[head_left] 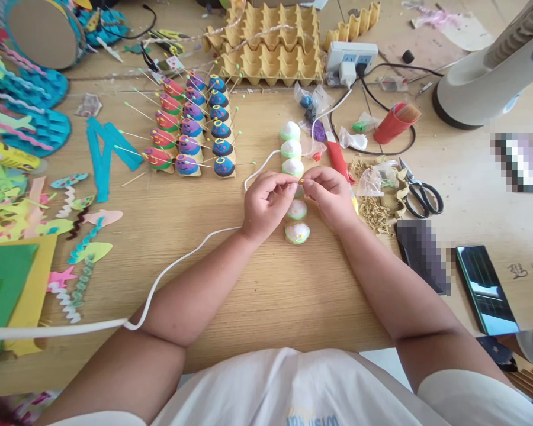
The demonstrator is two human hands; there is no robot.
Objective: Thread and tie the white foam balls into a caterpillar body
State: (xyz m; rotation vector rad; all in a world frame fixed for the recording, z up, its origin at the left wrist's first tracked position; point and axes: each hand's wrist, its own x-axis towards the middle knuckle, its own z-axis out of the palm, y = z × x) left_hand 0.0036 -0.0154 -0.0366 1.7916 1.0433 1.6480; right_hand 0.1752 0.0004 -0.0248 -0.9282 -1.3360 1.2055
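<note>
My left hand [269,202] and my right hand [329,198] meet fingertip to fingertip above a row of egg-carton cups. Both are closed in a pinch on a tiny yellow piece [301,181], which looks like modelling clay. Under them runs the row of white-topped cups [291,149] with light green lower edges. The cup nearest me [297,233] bears small yellow marks, and so does the one behind it [296,209]. My fingers partly cover the middle of the row.
Finished-looking red [162,139], purple [189,146] and blue [222,147] cup rows with pins stand left. Egg trays [270,44] and a power strip [350,56] lie behind. Scissors [420,192], wood shavings [375,207] and a phone [486,290] lie right. A white cable [177,257] crosses left.
</note>
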